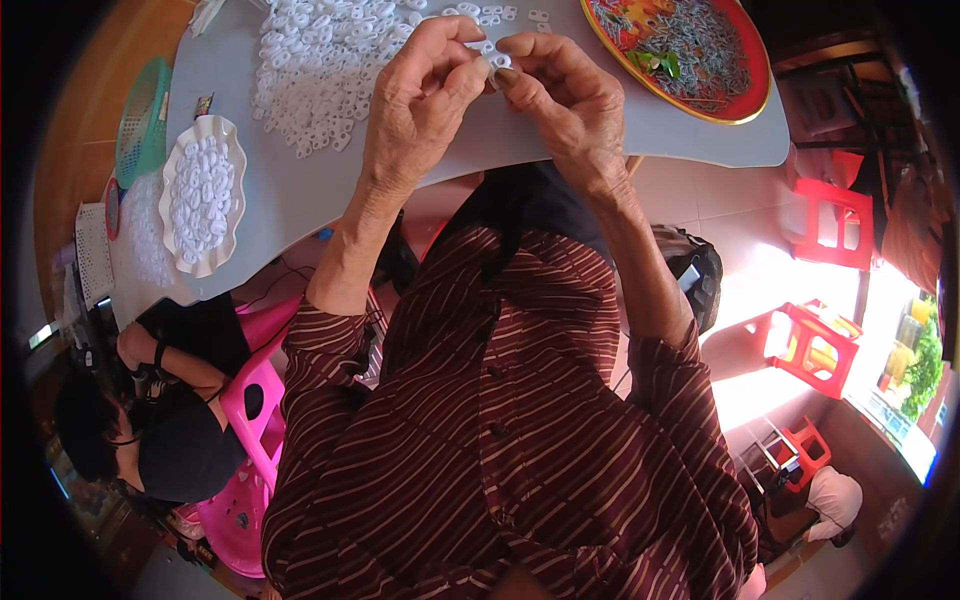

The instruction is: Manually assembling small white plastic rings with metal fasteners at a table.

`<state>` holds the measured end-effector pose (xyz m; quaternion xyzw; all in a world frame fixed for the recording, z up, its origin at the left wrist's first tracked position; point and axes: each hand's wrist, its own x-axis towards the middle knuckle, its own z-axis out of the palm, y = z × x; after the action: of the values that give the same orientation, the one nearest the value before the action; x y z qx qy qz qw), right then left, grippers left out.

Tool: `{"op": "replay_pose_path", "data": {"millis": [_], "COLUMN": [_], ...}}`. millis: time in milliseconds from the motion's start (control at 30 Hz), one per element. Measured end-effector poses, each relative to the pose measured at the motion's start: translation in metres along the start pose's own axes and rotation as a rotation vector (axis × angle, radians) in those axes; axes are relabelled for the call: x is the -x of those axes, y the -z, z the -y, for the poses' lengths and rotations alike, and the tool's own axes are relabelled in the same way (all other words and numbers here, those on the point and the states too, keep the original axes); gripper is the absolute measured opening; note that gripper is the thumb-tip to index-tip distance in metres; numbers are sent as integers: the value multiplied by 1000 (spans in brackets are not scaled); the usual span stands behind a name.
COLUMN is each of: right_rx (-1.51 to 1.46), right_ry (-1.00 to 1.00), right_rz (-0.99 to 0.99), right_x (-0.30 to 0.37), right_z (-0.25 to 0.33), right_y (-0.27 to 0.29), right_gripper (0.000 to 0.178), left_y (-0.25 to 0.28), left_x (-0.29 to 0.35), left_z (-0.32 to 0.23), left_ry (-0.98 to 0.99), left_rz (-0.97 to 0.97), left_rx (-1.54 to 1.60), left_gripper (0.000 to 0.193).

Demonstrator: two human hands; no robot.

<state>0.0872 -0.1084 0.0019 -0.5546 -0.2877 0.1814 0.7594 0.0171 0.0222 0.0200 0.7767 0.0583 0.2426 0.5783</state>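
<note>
My left hand (422,115) and my right hand (572,105) meet above the near edge of the grey table (290,190). Both are closed, thumbs and fingertips pinching a small white plastic piece (501,62) with a round hole. The fingers partly cover it, and a second white bit shows just above it. Beyond my left hand spreads a big heap of similar white pieces (310,75), loose on the tabletop. To the right of my hands sits a round red tray (757,75) with a gold rim, holding many small grey metal parts and a green leafy sprig (657,65).
A wavy-edged white dish (201,266) full of oval white pieces stands at the table's left, near a green basket (140,120). At lower left a person (190,440) in black sits by a pink chair (262,410). Red stools (835,225) stand on the floor at right.
</note>
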Motion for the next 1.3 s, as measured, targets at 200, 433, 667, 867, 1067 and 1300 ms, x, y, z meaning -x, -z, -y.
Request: {"op": "replay_pose_path", "data": {"millis": [200,433,667,867,1067,1300], "right_rx": [-29,-18,60,156,238,304], "right_ry": [20,-6,31,46,62,83], "right_rz": [20,82,102,108,120,115], "right_x": [1,3,4,5,6,7], "right_z": [0,2,-3,-4,1,1], "right_y": [1,-2,-2,-1,-1,0], "right_gripper": [21,25,27,26,24,23], "left_y": [2,3,3,3,-1,0], "left_x": [7,6,8,8,10,11], "left_z": [0,4,7,15,11,9], "left_ry": [36,103,109,-22,-9,-7], "left_rz": [88,72,73,61,38,75], "left_rx": [-140,-90,-47,-104,-97,-129], "left_gripper": [21,27,23,20,19,19]}}
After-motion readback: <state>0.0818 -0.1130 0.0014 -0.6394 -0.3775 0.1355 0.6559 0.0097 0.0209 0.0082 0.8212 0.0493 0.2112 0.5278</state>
